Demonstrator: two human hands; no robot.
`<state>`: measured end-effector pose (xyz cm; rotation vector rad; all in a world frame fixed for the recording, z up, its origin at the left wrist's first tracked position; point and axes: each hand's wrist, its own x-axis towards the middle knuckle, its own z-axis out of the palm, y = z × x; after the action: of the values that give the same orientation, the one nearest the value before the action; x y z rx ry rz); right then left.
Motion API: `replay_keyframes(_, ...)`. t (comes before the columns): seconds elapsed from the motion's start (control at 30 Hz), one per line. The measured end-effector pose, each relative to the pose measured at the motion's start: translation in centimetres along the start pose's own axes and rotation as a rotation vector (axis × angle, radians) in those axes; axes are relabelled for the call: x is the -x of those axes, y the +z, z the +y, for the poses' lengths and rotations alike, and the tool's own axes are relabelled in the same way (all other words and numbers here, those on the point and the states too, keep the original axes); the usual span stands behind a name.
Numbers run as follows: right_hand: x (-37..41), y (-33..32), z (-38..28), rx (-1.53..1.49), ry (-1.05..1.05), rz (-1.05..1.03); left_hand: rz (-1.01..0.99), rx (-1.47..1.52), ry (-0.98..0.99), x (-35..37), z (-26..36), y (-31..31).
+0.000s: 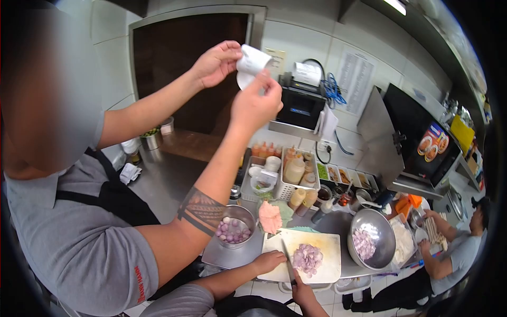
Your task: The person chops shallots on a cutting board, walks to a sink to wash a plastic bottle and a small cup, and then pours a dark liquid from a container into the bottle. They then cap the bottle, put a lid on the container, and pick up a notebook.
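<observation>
Shallots (308, 258) on the board (328, 244).
Right fingers (297, 281) wrapped round knife (287, 259); left fingers (273, 259) empty, flat on board's edge. A slipping blade could nick them.

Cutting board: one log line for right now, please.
left hand: resting on cutting board | right hand: gripping knife | chopped shallots: piled on board | co-worker: holding paper slip up
</observation>
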<state>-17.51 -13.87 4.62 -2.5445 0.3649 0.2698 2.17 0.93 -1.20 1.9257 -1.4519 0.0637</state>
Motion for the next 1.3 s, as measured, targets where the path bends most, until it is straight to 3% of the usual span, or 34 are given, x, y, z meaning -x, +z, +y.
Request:
replay_keyframes(0.1,0.2,-0.8,0.7,-0.055,0.115,0.017,-0.043,-0.148,-0.016,0.2,-0.4,0.2)
replay_keyframes(0.17,1.0,-1.1,0.7,-0.039,0.091,0.023,0.069,-0.050,-0.110,0.6,0.1,-0.1)
replay_keyframes(0.27,3.3,-2.2,-1.0,-0.158,0.077,-0.073,0.073,-0.042,-0.201,1.6,1.6,-1.9)
replay_keyframes(0.37,4.1,-0.7,-1.1,-0.166,0.059,-0.013,0.043,-0.002,-0.262,3.2,1.8,-2.1)
replay_keyframes(0.43,3.9,-1.3,-2.7,-0.114,0.136,-0.091,0.151,0.001,-0.194,4.1,0.3,-0.6)
replay_keyframes(0.5,3.9,0.1,-1.7,0.030,0.019,-0.085,0.214,0.073,-0.218,4.4,0.6,-0.1)
replay_keyframes(0.57,4.1,0.5,-1.4,-0.048,0.032,-0.115,0.444,0.334,-0.385,3.8,1.9,-2.8)
replay_keyframes(0.63,3.9,0.7,-0.6,0.006,0.015,-0.074,0.607,0.362,-0.495,3.1,1.1,-2.7)
replay_keyframes(0.7,3.2,1.5,1.0,-0.017,0.088,0.013,0.607,0.841,-0.740,2.0,-0.3,-2.3)
replay_keyframes(0.77,2.5,1.6,2.2,0.004,0.150,0.067,0.492,0.685,-0.731,1.3,-0.1,-2.3)
replay_keyframes(0.83,2.9,-0.2,0.0,0.033,0.176,0.061,0.258,0.557,-0.588,0.3,2.1,-3.7)
replay_keyframes(0.9,3.1,-0.6,-1.1,0.019,0.161,0.017,0.216,0.190,-0.130,0.4,1.7,-2.0)
replay_keyframes(0.97,3.1,-0.3,-1.6,0.013,0.174,-0.041,0.164,0.129,0.000,1.2,0.9,-0.1)
replay_keyframes(1.03,3.3,-0.6,-2.0,-0.008,0.180,-0.038,0.036,0.264,-0.178,0.9,1.6,-1.3)
replay_keyframes(1.17,3.4,-0.8,-2.9,0.021,0.237,-0.083,-0.049,0.165,-0.125,0.0,1.1,-2.8)
replay_keyframes(1.3,3.5,-0.6,-2.7,0.017,0.231,-0.091,-0.004,0.162,-0.042,-0.5,0.5,-2.2)
